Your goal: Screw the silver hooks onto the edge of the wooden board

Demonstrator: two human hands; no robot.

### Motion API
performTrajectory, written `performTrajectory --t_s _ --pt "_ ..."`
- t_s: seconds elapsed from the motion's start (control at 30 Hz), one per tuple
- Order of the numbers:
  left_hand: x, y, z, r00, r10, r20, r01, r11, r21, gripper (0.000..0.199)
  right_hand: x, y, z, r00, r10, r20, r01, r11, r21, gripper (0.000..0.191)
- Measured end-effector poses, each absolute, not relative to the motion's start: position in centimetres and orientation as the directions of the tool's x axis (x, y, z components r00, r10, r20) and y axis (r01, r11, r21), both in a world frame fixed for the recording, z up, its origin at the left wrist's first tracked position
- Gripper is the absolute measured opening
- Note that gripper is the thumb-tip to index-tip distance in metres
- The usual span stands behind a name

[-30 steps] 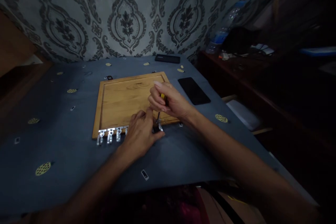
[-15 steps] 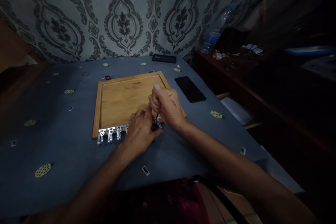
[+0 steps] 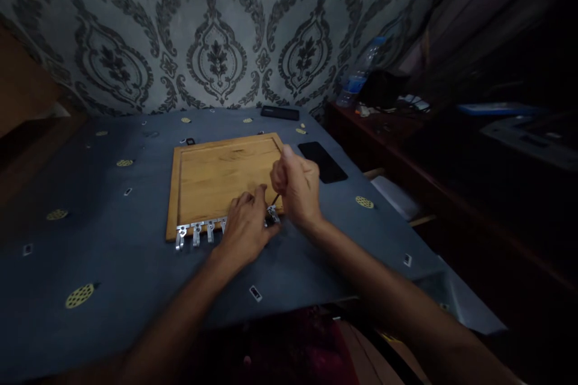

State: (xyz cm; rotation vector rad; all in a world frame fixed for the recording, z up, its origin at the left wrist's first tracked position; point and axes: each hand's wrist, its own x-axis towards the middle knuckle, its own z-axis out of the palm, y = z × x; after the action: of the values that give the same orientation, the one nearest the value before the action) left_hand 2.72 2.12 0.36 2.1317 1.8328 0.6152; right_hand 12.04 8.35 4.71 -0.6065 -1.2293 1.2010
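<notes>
Hands at near edge of wooden board [image 3: 221, 177], metal clips in a row.
Board lies flat on blue cloth-covered counter [image 3: 126, 264]; clips [image 3: 196, 233] line its near edge. Right hand [image 3: 298, 189]: fingers clenched around thin-shafted tool [image 3: 276, 199], handle hidden, shaft slanting down to the right-end clip [image 3: 273, 213]. Left hand [image 3: 246, 219] over the row, thumb beside that clip; can't tell if fingers pinch anything. Black phone [image 3: 323, 162] right of board.

Dim light covers a grey damask-patterned wall [image 3: 259, 21] and reddish-brown desk [image 3: 379, 133].
</notes>
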Motion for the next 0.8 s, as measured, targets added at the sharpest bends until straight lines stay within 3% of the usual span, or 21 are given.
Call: performTrajectory --t_s 0.13,0.37,0.8 --pt "2.6 2.0 0.2 0.114 0.981 0.159 0.861 -0.177 0.477 0.074 13.3 8.5 6.2 -0.059 0.892 0.447 -0.424 0.383 -0.820 0.067" --pt "2.7 2.0 0.6 0.114 0.980 0.164 0.842 -0.183 0.507 0.075 14.3 9.2 4.2 -0.159 0.937 0.312 -0.510 0.193 -0.838 0.067" --pt "2.7 2.1 0.6 0.108 0.982 0.154 0.843 -0.172 0.510 0.075 14.0 8.4 4.3 -0.186 0.921 0.341 -0.499 0.211 -0.841 0.069"
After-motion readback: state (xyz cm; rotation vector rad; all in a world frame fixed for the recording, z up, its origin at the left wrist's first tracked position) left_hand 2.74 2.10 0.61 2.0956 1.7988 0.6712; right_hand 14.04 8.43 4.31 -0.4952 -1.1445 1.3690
